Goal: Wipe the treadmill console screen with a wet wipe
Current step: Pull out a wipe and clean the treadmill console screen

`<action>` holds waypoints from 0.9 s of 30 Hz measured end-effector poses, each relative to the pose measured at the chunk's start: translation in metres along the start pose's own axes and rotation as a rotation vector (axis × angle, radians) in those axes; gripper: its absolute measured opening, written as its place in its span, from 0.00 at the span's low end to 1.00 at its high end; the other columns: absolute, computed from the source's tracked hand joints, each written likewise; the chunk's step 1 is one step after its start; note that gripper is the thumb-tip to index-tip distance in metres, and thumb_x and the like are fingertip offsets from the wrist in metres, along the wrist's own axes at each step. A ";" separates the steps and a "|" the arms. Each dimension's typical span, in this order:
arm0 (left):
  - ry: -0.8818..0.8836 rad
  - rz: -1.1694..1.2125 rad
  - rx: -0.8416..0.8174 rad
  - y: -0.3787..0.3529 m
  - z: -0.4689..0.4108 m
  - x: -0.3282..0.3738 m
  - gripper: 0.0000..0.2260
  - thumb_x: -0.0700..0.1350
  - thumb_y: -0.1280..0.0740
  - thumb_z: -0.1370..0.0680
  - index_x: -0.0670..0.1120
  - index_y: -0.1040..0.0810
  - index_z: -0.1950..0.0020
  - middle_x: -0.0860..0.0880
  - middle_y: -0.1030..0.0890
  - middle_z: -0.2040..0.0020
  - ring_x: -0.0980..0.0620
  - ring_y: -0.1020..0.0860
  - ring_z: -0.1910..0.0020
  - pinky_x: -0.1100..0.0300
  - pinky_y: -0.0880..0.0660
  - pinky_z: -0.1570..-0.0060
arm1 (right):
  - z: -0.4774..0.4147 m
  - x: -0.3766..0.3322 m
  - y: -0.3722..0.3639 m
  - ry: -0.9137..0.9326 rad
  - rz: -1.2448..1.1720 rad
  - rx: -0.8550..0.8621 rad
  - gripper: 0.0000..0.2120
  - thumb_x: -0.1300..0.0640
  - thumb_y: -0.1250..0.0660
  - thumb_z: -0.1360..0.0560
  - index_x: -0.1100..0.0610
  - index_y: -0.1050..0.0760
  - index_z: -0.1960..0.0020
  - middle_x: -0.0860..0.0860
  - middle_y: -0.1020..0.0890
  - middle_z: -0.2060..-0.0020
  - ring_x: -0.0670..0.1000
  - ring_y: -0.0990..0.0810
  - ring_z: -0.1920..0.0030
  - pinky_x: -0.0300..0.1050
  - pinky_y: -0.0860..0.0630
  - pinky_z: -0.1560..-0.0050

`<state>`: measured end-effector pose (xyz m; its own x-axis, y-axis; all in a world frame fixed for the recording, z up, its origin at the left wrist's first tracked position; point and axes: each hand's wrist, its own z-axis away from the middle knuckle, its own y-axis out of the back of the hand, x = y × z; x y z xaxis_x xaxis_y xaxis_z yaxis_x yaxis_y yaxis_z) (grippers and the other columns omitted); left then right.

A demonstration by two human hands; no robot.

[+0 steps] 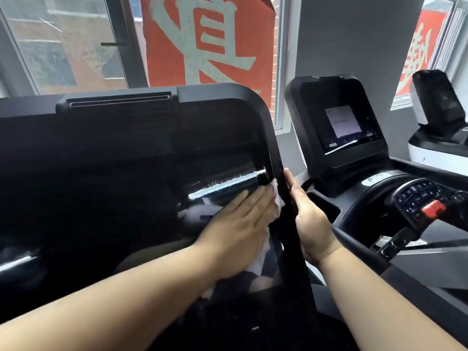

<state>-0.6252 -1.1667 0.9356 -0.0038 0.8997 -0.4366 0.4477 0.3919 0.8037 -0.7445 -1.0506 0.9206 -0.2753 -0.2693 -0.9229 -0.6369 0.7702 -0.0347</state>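
The treadmill console screen [114,173] is a large, dark, glossy panel that fills the left and middle of the view, inside a black frame [255,97]. My left hand [235,224] lies flat on the screen's lower right part. It presses a white wet wipe [277,201] against the glass; the wipe shows past my fingertips and under my palm. A wet streak glints just above my fingers. My right hand [311,219] rests along the frame's right side edge with its fingers stretched upward, holding that edge. Its thumb is hidden.
A neighbouring treadmill stands to the right with a lit console screen [349,127], a keypad and a red stop button [433,207]. A third machine [435,102] is at the far right. Behind the consoles are windows with a red banner [207,41].
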 end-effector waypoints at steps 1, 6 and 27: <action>-0.002 0.006 -0.002 0.002 0.006 -0.004 0.25 0.49 0.47 0.23 0.41 0.33 0.28 0.42 0.35 0.26 0.46 0.34 0.28 0.47 0.39 0.30 | 0.003 0.002 0.002 -0.002 0.031 -0.008 0.21 0.59 0.46 0.19 0.39 0.36 0.31 0.38 0.30 0.32 0.36 0.34 0.32 0.43 0.40 0.27; 0.391 -0.059 0.007 0.032 -0.045 -0.072 0.24 0.51 0.49 0.20 0.41 0.37 0.28 0.43 0.45 0.22 0.48 0.47 0.23 0.46 0.61 0.27 | 0.010 0.006 0.005 -0.076 -0.090 -0.009 0.18 0.57 0.52 0.16 0.44 0.35 0.29 0.37 0.26 0.36 0.31 0.30 0.37 0.29 0.35 0.35; 0.064 -0.150 -0.011 -0.015 0.009 0.029 0.25 0.44 0.54 0.22 0.31 0.46 0.28 0.33 0.44 0.25 0.36 0.44 0.25 0.43 0.46 0.27 | 0.007 0.013 0.010 -0.195 -0.362 -0.075 0.20 0.48 0.53 0.17 0.49 0.30 0.31 0.46 0.23 0.35 0.43 0.27 0.34 0.45 0.39 0.29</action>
<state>-0.6244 -1.1481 0.9074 -0.1266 0.8414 -0.5255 0.4279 0.5242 0.7363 -0.7494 -1.0424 0.9051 0.1131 -0.3948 -0.9118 -0.7201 0.5997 -0.3490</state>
